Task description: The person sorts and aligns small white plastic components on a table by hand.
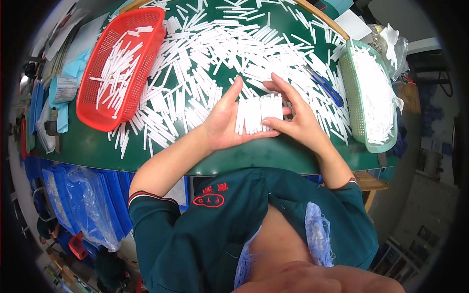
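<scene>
A side-by-side row of short white rods [253, 115] lies across the palm and fingers of my left hand [220, 122], which supports it from below with the thumb raised. My right hand [304, 123] grips the row's right end, its thumb pressed on the lower edge and its fingers partly hidden behind. Both hands are just above the near part of the green table. Beyond them spreads a large loose heap of the same white rods [190, 53], lying in many directions.
At the left, a red perforated basket [87, 110] holds more rods. A pale green basket [359, 105] at the right is heaped with white pieces. A blue-handled cutter [332, 93] lies on the rods. Blue crates [110, 200] stand below the green table's [88, 146] near edge.
</scene>
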`<move>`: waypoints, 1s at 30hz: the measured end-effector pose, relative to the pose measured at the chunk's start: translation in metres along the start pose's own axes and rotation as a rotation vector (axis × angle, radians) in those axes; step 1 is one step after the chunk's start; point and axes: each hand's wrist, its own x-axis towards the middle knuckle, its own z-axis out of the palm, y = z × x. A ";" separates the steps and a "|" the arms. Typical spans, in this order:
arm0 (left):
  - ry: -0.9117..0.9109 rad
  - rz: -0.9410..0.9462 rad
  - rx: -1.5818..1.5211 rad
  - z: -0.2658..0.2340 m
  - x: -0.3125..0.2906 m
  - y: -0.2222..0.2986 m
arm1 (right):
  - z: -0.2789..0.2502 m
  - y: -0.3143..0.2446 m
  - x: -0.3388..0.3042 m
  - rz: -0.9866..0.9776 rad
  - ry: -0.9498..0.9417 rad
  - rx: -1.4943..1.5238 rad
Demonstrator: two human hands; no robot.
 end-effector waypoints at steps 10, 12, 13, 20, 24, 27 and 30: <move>0.102 -0.029 0.039 0.004 0.003 -0.006 | 0.002 0.003 0.004 -0.353 0.154 -0.641; 0.105 -0.035 0.045 0.001 0.004 -0.007 | 0.003 0.001 0.004 -0.342 0.147 -0.647; 0.105 -0.035 0.046 0.003 0.003 -0.008 | 0.003 0.001 0.004 -0.330 0.144 -0.654; 0.049 -0.016 0.002 0.003 0.002 -0.010 | -0.001 -0.001 0.003 -0.321 0.146 -0.637; 0.027 -0.002 -0.002 -0.003 0.004 -0.011 | -0.002 -0.004 0.003 -0.350 0.168 -0.626; 0.084 0.059 0.007 -0.002 0.006 -0.009 | 0.002 -0.013 0.001 -0.422 0.144 -0.719; 0.064 0.071 0.062 0.002 0.007 -0.010 | 0.009 -0.015 0.000 -0.479 0.113 -0.776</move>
